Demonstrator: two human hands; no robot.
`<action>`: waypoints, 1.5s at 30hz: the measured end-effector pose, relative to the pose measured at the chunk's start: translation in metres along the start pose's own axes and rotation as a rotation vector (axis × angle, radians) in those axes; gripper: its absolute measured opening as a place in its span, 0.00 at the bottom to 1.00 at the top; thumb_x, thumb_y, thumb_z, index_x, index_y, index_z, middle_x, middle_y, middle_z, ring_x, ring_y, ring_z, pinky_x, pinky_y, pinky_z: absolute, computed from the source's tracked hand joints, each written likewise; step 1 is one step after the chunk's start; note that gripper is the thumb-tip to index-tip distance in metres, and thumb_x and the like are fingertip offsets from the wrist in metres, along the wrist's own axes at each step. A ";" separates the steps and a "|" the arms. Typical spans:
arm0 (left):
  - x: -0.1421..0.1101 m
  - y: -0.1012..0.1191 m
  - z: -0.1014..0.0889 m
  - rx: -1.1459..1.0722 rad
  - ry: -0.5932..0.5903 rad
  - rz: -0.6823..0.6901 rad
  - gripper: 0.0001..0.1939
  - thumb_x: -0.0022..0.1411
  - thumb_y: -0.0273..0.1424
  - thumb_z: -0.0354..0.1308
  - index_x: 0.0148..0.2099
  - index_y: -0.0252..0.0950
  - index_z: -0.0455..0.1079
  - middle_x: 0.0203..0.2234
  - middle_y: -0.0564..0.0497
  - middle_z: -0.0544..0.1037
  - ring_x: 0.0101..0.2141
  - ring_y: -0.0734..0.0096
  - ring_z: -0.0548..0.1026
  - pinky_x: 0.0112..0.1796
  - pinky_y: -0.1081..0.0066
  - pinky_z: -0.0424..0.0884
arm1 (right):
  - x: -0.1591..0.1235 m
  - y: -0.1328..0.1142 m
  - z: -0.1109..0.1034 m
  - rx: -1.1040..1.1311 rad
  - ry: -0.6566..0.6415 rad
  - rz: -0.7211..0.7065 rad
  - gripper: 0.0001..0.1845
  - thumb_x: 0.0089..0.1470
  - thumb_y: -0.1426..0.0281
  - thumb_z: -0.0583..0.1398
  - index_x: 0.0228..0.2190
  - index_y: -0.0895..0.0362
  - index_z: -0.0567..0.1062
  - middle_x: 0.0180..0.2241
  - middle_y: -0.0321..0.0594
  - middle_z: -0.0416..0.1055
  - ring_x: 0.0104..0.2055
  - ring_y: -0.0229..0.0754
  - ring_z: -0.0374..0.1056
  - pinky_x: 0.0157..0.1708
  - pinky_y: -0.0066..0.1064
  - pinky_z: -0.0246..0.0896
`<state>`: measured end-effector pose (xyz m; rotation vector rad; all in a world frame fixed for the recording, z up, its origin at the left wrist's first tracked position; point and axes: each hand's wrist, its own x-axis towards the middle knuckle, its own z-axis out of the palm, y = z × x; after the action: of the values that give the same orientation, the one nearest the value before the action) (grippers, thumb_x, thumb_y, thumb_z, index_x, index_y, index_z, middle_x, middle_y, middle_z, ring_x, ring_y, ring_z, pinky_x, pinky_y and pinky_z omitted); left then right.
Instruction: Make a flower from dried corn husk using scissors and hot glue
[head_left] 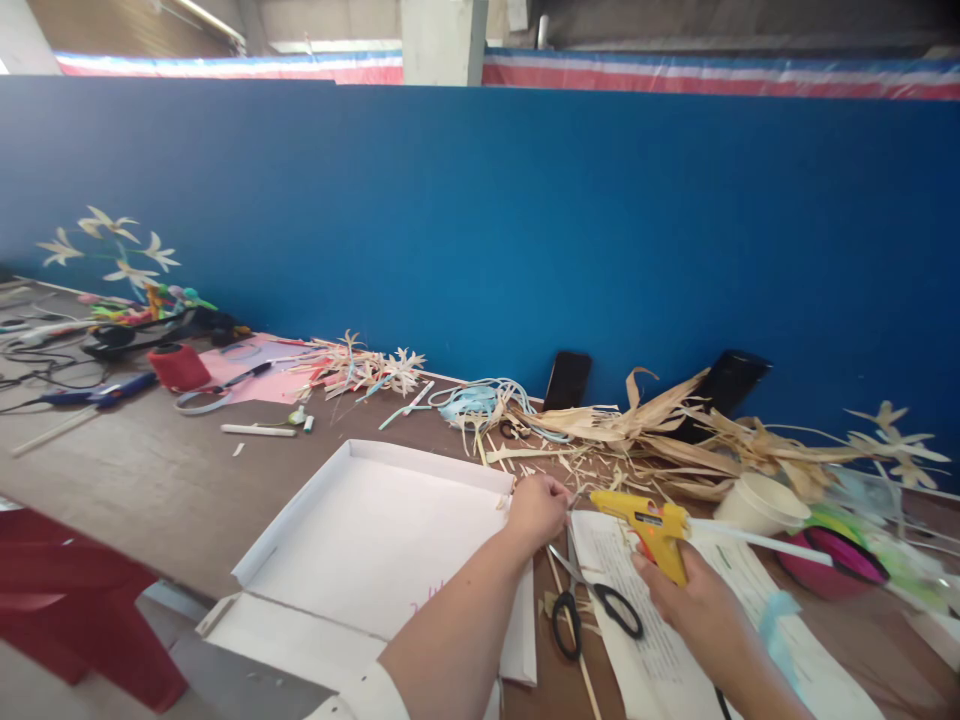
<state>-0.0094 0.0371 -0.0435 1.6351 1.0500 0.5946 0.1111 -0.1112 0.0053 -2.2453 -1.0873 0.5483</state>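
My right hand (686, 590) is wrapped round the grip of a yellow hot glue gun (637, 510), whose nozzle points left. A long whitish glue stick (765, 540) sticks out of its back. Just left of the nozzle, the fingers of my left hand (538, 512) are pinched together; what they hold is too small to make out. My left forearm reaches across an open white cardboard box (382, 520). Below the glue gun, black-handled scissors (577, 600) lie partly open, touching printed sheets of paper (630, 610).
Dried corn husks (637, 425) and scraps lie along the blue partition (525, 230), where two phones (568, 380) lean. A paper cup (761, 503) and a pink-lined pouch (832, 560) sit right. Husk flowers (405, 370), red thread (178, 367) and a blue glue gun (124, 390) are left. A red stool (82, 610) stands below.
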 end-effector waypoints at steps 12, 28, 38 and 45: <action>0.001 -0.002 0.001 0.043 0.010 0.020 0.12 0.53 0.35 0.51 0.34 0.35 0.72 0.20 0.51 0.75 0.21 0.76 0.70 0.25 0.77 0.62 | 0.001 -0.002 -0.003 0.054 0.011 0.001 0.22 0.46 0.52 0.53 0.36 0.55 0.67 0.15 0.32 0.65 0.21 0.42 0.64 0.26 0.31 0.55; -0.001 0.001 -0.001 0.040 0.001 0.002 0.12 0.52 0.36 0.52 0.34 0.35 0.73 0.20 0.52 0.75 0.19 0.76 0.68 0.22 0.78 0.60 | 0.006 0.000 -0.003 0.050 0.027 0.048 0.23 0.45 0.51 0.53 0.36 0.55 0.67 0.16 0.33 0.67 0.21 0.42 0.65 0.26 0.31 0.58; 0.000 0.000 0.000 0.040 -0.013 -0.006 0.12 0.52 0.34 0.52 0.34 0.35 0.73 0.20 0.51 0.75 0.19 0.77 0.68 0.23 0.78 0.61 | 0.005 0.000 -0.005 0.035 0.039 0.045 0.21 0.45 0.52 0.53 0.35 0.55 0.67 0.15 0.32 0.66 0.21 0.42 0.65 0.25 0.32 0.57; 0.000 -0.001 0.000 0.068 -0.032 0.001 0.14 0.53 0.36 0.51 0.36 0.35 0.74 0.22 0.51 0.76 0.21 0.75 0.69 0.24 0.78 0.62 | 0.004 -0.003 -0.006 0.026 0.041 0.046 0.21 0.45 0.52 0.53 0.34 0.56 0.68 0.15 0.32 0.67 0.21 0.42 0.65 0.25 0.31 0.56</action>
<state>-0.0100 0.0371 -0.0440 1.6994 1.0558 0.5363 0.1158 -0.1083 0.0114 -2.2538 -1.0053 0.5303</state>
